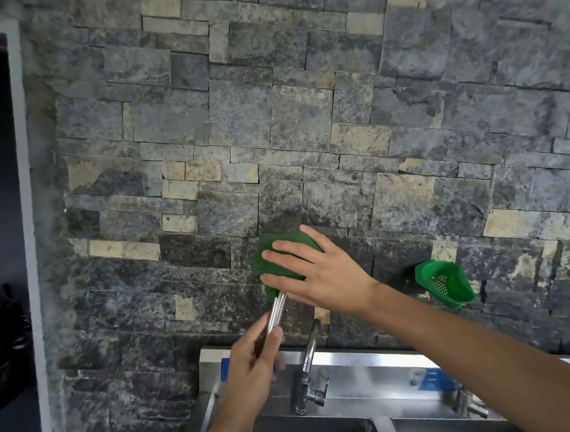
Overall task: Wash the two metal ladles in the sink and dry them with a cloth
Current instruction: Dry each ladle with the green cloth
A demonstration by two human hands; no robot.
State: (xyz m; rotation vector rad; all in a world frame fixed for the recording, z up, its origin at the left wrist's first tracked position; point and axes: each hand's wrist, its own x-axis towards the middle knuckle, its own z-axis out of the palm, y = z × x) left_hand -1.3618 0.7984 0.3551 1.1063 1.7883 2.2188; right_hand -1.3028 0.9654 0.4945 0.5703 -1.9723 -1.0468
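My left hand [251, 370] grips the shiny handle of a metal ladle [276, 311] and holds it upright above the sink. The ladle's bowl is hidden inside a green cloth [268, 249]. My right hand [315, 266] is pressed flat over that cloth, fingers spread, wrapping it around the top of the ladle. A second ladle is not visible.
A steel sink [365, 372] with two basins runs along the bottom, with a chrome tap [308, 368] just right of my left hand. A green plastic strainer basket [443, 284] hangs on the stone wall at the right. Dark pots [5, 342] stand at the far left.
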